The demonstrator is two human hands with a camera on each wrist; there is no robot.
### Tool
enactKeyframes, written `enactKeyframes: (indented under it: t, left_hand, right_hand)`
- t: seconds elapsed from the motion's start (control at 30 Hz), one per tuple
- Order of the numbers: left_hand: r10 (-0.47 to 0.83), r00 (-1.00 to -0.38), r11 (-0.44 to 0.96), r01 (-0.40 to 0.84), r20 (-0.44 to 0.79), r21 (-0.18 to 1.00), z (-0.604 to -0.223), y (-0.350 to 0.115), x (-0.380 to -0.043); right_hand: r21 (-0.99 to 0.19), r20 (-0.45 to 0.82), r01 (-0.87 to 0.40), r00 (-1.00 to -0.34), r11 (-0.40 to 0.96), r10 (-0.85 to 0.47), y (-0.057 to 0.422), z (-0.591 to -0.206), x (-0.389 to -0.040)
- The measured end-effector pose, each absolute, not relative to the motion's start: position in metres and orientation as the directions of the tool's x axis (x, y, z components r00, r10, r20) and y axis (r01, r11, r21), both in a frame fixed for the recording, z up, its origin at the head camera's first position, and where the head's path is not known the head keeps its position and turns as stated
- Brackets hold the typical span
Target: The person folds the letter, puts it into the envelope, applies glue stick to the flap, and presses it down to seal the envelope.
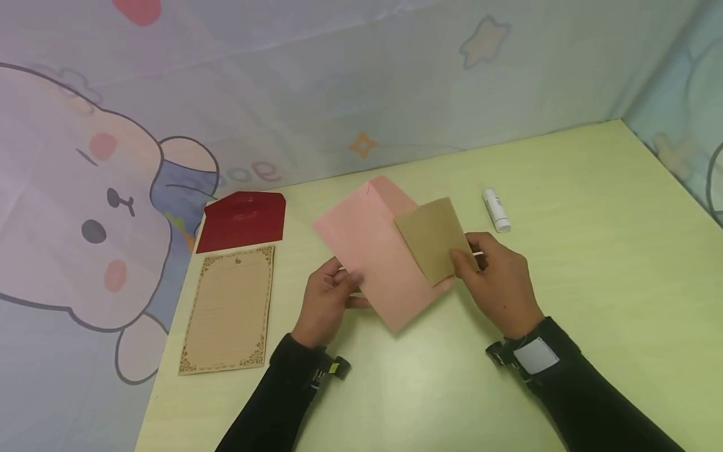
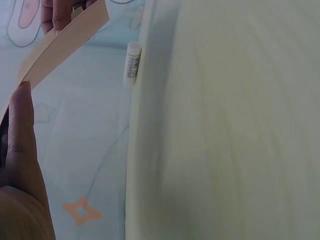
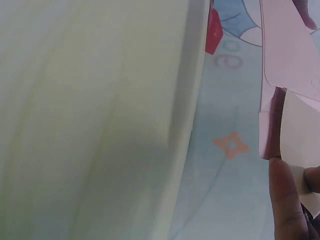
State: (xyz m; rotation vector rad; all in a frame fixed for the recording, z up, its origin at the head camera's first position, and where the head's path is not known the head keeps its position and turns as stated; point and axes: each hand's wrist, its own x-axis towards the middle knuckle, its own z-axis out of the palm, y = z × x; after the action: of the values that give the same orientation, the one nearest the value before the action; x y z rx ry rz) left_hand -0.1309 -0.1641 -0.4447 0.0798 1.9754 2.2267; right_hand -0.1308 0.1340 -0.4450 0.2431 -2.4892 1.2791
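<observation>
My left hand (image 1: 327, 301) pinches the lower left edge of a pink envelope (image 1: 378, 263), thumb on its face and fingers behind. The envelope is tilted, its flap side toward the upper right. A folded tan sheet of paper (image 1: 432, 242) is pinched between thumb and fingers of my right hand (image 1: 499, 282). In the head view that sheet overlaps the envelope's right part. From the right wrist view, the folded sheet (image 3: 300, 140) stands right at the envelope's open end, beside the pink flap (image 3: 267, 130). The left wrist view shows the envelope (image 2: 65, 45) nearly edge-on above my left thumb.
A white glue stick (image 1: 496, 210) lies on the table (image 1: 610, 263) at the back right. On the left are a dark red envelope (image 1: 243, 220) and, in front of it, a tan letter sheet with an ornate border (image 1: 228, 311). A printed cloth (image 1: 316, 81) hangs behind the table.
</observation>
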Motion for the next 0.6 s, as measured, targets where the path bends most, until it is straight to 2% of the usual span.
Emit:
enactKeyframes:
  t: [0.37, 0.6]
  left_hand:
    - [0.135, -0.988, -0.134, -0.086, -0.068, 0.987, -0.4447, -0.1644, -0.1295]
    - [0.109, -0.992, -0.101, -0.076, -0.065, 0.992, -0.4462, -0.1632, -0.1307]
  right_hand:
    - [-0.730, 0.407, -0.345, -0.913, 0.589, -0.029, 0.1322, -0.4490, -0.1310]
    - [-0.665, 0.455, -0.403, -0.886, 0.628, -0.087, 0.1321, -0.4476, -0.1327]
